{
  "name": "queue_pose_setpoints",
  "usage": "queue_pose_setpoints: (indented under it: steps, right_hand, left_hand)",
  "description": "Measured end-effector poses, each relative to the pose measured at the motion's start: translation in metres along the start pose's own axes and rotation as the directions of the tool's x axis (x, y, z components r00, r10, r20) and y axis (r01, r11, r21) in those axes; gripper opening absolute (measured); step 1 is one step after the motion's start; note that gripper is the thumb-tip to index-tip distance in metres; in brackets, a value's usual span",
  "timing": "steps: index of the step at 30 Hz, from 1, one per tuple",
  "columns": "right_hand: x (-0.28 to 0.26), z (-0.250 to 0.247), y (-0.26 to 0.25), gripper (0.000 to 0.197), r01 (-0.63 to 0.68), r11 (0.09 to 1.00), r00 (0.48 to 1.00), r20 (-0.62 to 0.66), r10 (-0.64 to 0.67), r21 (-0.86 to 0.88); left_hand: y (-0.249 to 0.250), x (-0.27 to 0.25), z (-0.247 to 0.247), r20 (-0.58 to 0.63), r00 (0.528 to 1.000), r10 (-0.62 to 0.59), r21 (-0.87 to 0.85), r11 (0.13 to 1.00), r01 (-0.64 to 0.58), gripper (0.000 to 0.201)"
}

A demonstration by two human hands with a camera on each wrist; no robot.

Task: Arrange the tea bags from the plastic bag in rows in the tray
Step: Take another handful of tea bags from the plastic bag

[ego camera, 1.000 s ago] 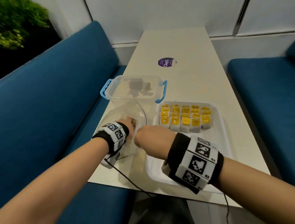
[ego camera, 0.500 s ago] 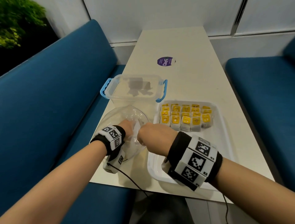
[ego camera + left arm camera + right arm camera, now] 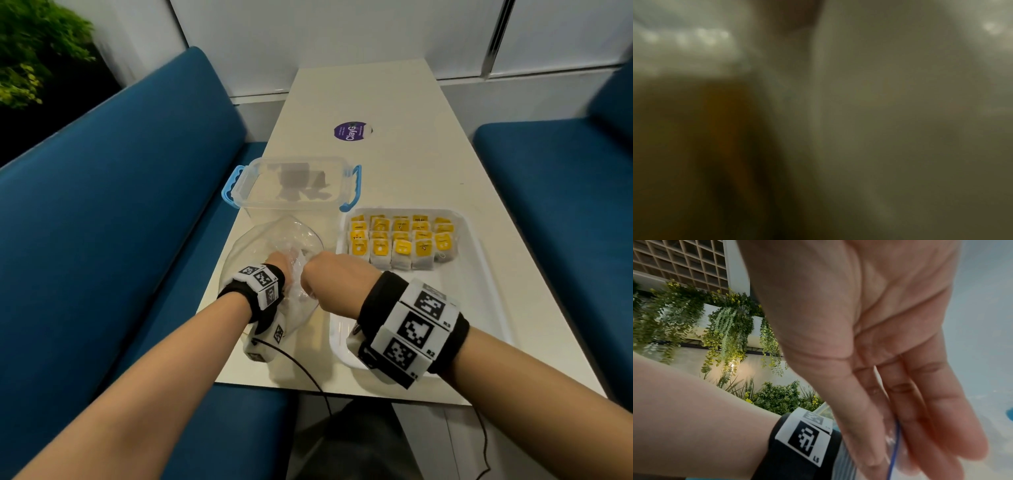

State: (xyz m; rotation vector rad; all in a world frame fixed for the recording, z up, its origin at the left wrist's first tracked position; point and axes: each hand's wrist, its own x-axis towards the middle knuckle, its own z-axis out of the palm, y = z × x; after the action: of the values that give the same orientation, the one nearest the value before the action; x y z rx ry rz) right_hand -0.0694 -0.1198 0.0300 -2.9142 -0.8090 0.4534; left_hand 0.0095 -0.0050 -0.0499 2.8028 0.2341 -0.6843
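At lower left of centre in the head view, the left hand (image 3: 279, 265) reaches into the clear plastic bag (image 3: 274, 236) lying on the white bench (image 3: 394, 102); its fingers are hidden and its wrist view is a blur, so its grip cannot be told. Just to its right, the right hand (image 3: 334, 279) pinches the bag's edge between thumb and fingers. Right of centre, tea bags (image 3: 400, 241) with yellow tags stand in rows at the far end of the white tray (image 3: 493, 308), with a clear blue-handled container (image 3: 294, 186) above the bag.

Café booth: blue benches (image 3: 113, 192), table (image 3: 387, 102)
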Motion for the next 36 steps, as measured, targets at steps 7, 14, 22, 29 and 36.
queue_pose_setpoints:
  steps: [7,14,22,29,36]
  right_hand:
    - [0.001,0.005,0.003,0.027,-0.031,0.999,0.999,-0.022,0.032,0.029]
    - [0.003,0.005,0.012,0.025,-0.055,0.996,0.997,-0.052,0.058,0.066]
    - [0.002,0.002,0.021,0.026,-0.087,0.985,0.99,-0.096,0.102,0.15]
    - [0.005,0.002,0.021,0.024,-0.064,0.982,0.989,-0.119,0.086,0.176]
    - [0.006,0.0,0.016,0.023,-0.054,0.994,0.99,-0.127,0.066,0.093]
  left_hand:
    - [0.0,-0.01,-0.01,-0.076,0.996,0.05,0.043,0.998,-0.047,0.043]
    - [-0.021,-0.002,-0.019,-0.064,0.994,0.09,-0.338,0.935,-0.106,0.014]
    - [-0.031,-0.006,-0.038,0.045,0.999,-0.006,-0.719,0.694,0.037,0.008]
    - [-0.038,-0.012,-0.043,0.122,0.992,-0.04,-0.959,0.253,0.129,0.04]
    - [-0.044,-0.018,-0.037,0.222,0.975,0.019,-0.966,-0.134,0.223,0.022]
